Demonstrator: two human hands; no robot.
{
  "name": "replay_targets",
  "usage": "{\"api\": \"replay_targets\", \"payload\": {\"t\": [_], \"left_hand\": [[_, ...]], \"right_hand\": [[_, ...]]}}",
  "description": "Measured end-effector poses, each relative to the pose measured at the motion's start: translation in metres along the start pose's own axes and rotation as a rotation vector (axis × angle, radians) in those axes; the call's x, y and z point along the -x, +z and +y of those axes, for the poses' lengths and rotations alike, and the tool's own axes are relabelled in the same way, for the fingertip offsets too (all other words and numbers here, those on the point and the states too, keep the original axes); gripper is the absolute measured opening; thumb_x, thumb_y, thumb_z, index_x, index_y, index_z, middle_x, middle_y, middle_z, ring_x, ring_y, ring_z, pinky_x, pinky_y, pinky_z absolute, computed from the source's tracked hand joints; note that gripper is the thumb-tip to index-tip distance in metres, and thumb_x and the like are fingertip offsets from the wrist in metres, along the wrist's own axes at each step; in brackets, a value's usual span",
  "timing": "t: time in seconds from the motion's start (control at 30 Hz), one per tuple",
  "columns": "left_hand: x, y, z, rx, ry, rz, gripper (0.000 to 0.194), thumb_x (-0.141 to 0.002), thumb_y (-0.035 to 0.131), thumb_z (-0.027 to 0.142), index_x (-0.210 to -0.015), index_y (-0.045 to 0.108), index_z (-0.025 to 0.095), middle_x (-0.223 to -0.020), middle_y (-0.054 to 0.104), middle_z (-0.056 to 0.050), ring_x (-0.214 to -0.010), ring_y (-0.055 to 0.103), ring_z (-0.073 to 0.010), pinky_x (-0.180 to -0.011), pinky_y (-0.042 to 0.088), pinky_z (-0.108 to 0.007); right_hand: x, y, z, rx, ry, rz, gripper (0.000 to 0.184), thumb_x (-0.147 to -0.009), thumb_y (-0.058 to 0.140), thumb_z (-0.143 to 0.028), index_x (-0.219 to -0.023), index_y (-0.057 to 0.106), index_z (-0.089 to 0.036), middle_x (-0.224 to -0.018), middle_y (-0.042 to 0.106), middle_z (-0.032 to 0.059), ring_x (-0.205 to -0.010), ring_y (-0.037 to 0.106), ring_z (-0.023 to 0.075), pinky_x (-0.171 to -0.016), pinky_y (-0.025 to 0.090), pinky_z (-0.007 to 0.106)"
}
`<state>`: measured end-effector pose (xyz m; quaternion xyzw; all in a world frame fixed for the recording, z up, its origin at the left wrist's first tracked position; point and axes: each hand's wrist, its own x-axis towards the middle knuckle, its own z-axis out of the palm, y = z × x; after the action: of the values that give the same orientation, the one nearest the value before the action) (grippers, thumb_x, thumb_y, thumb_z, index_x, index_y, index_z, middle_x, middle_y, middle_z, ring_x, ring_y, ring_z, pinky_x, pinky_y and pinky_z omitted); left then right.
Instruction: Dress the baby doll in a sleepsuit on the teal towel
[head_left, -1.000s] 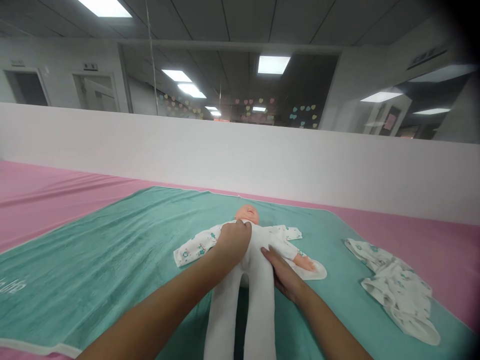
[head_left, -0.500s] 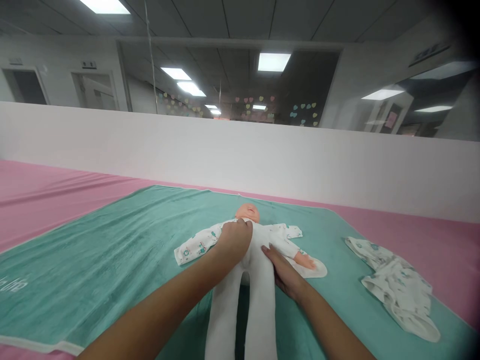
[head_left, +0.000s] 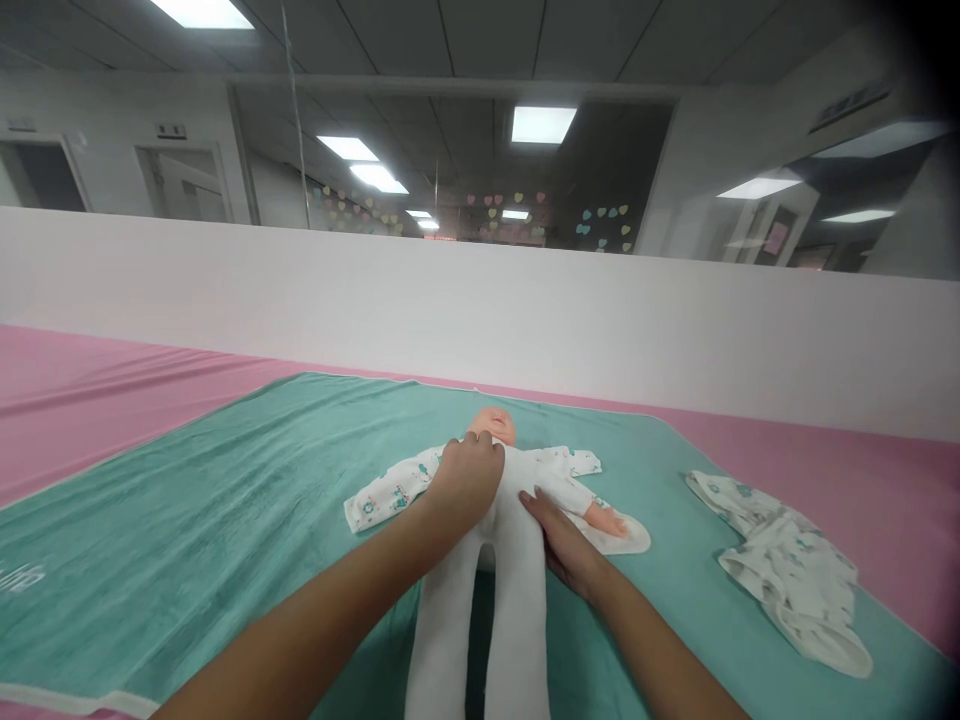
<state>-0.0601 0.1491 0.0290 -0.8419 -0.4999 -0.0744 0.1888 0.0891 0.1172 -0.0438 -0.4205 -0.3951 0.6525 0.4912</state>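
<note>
A baby doll [head_left: 493, 424] lies on its back on a teal blanket [head_left: 247, 470], its head pointing away from me. Its torso and legs are white [head_left: 517, 600]. A patterned baby top [head_left: 391, 492] is spread around its upper body, with one sleeve out to the left. The doll's arm [head_left: 604, 519] on the right shows bare at the hand. My left hand [head_left: 474, 472] is closed at the doll's upper chest, just below the head; what its fingers pinch is hidden. My right hand [head_left: 561, 540] rests against the doll's side with fingers extended.
Patterned baby pants [head_left: 799, 570] lie crumpled on the blanket at the right. Pink padding [head_left: 90, 400] borders the blanket. A low white wall [head_left: 450, 310] runs behind, with glass [head_left: 420, 130] above it.
The view has shifted very slightly. Both hands keep nearly the same places on the doll, and nothing else has visibly moved.
</note>
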Motion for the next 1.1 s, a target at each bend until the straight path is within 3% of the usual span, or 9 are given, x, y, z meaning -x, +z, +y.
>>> {"api": "replay_targets", "payload": {"t": [0.3,0.63,1.1], "left_hand": [[0.004,-0.002,0.005,0.041,0.077,-0.095,0.026,-0.068,0.053,0.008,-0.092,0.046,0.015,-0.073,0.055,-0.005,-0.061,0.055,-0.0189,-0.052,0.04,-0.028],[0.009,-0.021,0.01,0.063,0.099,-0.162,0.022,-0.072,0.053,0.013,-0.093,0.047,0.014,-0.08,0.057,-0.008,-0.072,0.059,-0.0237,-0.057,0.044,-0.032],[0.009,-0.005,0.016,0.045,0.155,-0.106,0.028,-0.071,0.057,0.018,-0.096,0.046,0.014,-0.082,0.055,-0.01,-0.075,0.057,-0.0232,-0.06,0.041,-0.032]], "right_hand": [[0.005,0.006,-0.005,-0.001,0.018,0.025,0.049,-0.075,0.061,-0.045,-0.119,0.051,-0.025,-0.109,0.064,0.0057,-0.093,0.062,0.0212,-0.083,0.051,0.039],[0.003,0.007,-0.004,-0.02,-0.016,0.008,0.048,-0.076,0.06,-0.043,-0.119,0.049,-0.025,-0.107,0.065,0.0055,-0.094,0.062,0.0212,-0.082,0.051,0.038],[0.003,0.006,-0.003,0.001,-0.028,-0.014,0.046,-0.076,0.059,-0.047,-0.116,0.051,-0.024,-0.109,0.064,0.0063,-0.089,0.062,0.0214,-0.078,0.051,0.037]]}}
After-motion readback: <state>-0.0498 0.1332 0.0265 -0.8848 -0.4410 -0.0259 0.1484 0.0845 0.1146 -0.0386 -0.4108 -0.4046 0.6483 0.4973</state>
